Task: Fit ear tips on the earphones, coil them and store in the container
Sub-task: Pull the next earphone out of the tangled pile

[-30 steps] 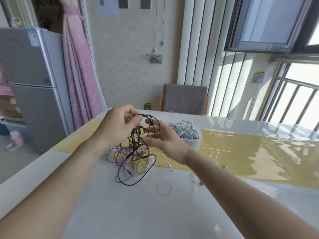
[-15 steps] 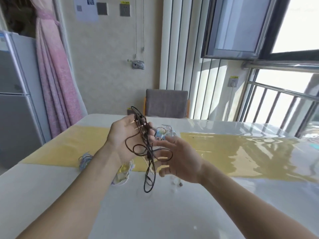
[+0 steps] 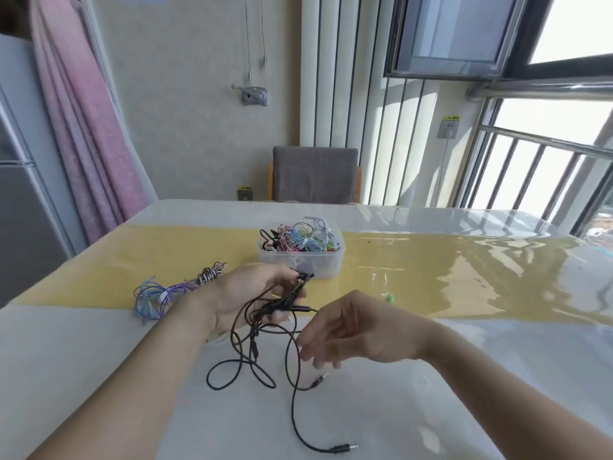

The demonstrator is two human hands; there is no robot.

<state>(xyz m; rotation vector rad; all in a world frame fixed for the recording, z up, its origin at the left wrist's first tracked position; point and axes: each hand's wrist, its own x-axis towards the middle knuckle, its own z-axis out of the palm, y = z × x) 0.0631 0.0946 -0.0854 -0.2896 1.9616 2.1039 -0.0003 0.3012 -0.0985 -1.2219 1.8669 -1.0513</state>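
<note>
My left hand (image 3: 252,293) grips black earphones (image 3: 265,346) near the earbud end, above the white table. Their cable hangs in loose loops down to the table, and the jack plug (image 3: 345,447) lies near the front edge. My right hand (image 3: 351,330) hovers just right of the cable with fingers relaxed and slightly curled; whether a fingertip touches the cable I cannot tell. A clear plastic container (image 3: 300,260) full of coiled coloured earphones stands behind the hands on the yellow runner.
A blue-and-purple earphone bundle (image 3: 152,298) and a striped coiled one (image 3: 210,273) lie to the left. A small green ear tip (image 3: 388,297) sits on the runner right of my hands. A grey chair (image 3: 315,174) stands beyond the table's far edge.
The black cable has come out of its tight bunch and now trails down to the table. My right hand has drawn away to the right. The camera has tilted down.
</note>
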